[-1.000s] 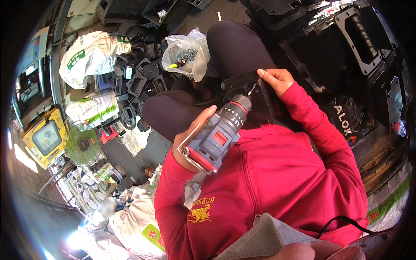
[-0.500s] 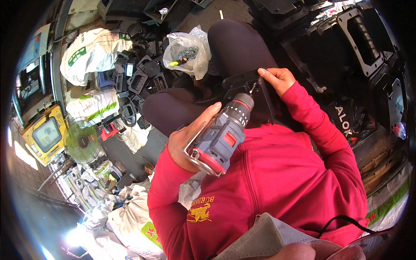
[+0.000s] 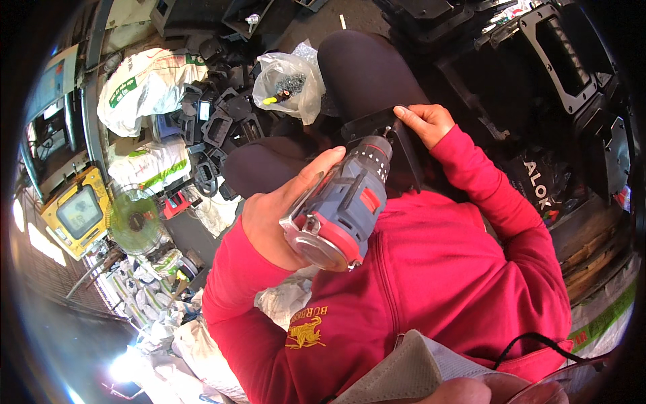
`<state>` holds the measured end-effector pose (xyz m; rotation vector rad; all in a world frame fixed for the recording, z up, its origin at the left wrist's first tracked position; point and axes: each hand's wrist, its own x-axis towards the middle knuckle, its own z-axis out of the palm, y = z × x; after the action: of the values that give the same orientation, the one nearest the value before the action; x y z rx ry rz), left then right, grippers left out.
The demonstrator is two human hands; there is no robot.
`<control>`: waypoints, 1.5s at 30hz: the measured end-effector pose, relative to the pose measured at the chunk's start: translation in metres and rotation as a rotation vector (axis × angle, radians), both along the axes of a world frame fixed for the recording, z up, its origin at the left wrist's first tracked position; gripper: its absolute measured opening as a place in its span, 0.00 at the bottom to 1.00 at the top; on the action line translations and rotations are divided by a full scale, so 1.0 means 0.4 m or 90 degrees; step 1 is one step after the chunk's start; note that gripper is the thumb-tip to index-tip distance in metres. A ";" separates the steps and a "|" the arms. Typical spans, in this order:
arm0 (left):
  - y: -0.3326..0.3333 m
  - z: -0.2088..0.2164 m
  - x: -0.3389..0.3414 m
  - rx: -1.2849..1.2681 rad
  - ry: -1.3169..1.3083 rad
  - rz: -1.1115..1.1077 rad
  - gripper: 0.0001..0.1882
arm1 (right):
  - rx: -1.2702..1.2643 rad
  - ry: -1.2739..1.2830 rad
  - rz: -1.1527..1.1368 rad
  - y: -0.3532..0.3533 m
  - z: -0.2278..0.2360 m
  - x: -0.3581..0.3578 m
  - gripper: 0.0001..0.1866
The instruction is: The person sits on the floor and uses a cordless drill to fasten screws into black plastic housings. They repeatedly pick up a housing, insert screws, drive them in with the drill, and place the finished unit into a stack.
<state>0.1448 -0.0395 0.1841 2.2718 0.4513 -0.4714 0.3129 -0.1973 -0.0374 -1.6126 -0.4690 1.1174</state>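
My left hand [image 3: 272,215] is wrapped round a grey and red cordless drill [image 3: 353,198] held in front of my chest. The drill's chuck points up and slightly right, at a black panel [image 3: 407,158] resting by my thighs. At the chuck's tip a short metal bit or screw shows close to the panel; whether it touches cannot be made out. My right hand [image 3: 428,124] grips the panel's upper right edge, thumb on top and fingers mostly hidden behind.
Beyond my knees sits a clear plastic bag [image 3: 311,101] of small metal screws, with a yellow-tipped tool in it. Several black frames [image 3: 219,128] are heaped to the left, near white sacks [image 3: 145,87] and a green fan [image 3: 134,219]. More black housings [image 3: 558,64] stand at right.
The drill has tilted, its rear end turning more toward me and its chuck nearer the panel. My left forearm has swung outward to the left. My right hand still holds the panel.
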 end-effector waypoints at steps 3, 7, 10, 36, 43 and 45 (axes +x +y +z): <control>0.004 -0.022 -0.004 -0.001 0.044 -0.051 0.55 | -0.011 -0.003 0.010 -0.002 -0.005 0.003 0.23; 0.012 -0.046 -0.022 -0.047 0.034 0.017 0.56 | 0.032 -0.001 -0.031 -0.001 -0.005 -0.005 0.23; 0.011 -0.045 -0.028 0.006 -0.004 -0.027 0.56 | 0.002 -0.013 -0.009 -0.003 0.000 -0.003 0.23; -0.027 -0.081 -0.019 0.046 -0.023 -0.073 0.44 | -0.009 -0.089 0.011 -0.021 -0.008 -0.038 0.21; 0.002 -0.088 -0.036 0.007 -0.030 -0.057 0.44 | 0.017 -0.092 0.015 -0.012 -0.015 -0.033 0.22; 0.013 -0.088 -0.030 -0.035 -0.042 -0.057 0.47 | 0.017 -0.101 0.022 -0.011 -0.008 -0.028 0.23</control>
<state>0.1329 -0.0344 0.1490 2.2546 0.3003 -0.4463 0.3018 -0.2016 -0.0407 -1.6825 -0.6151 1.0093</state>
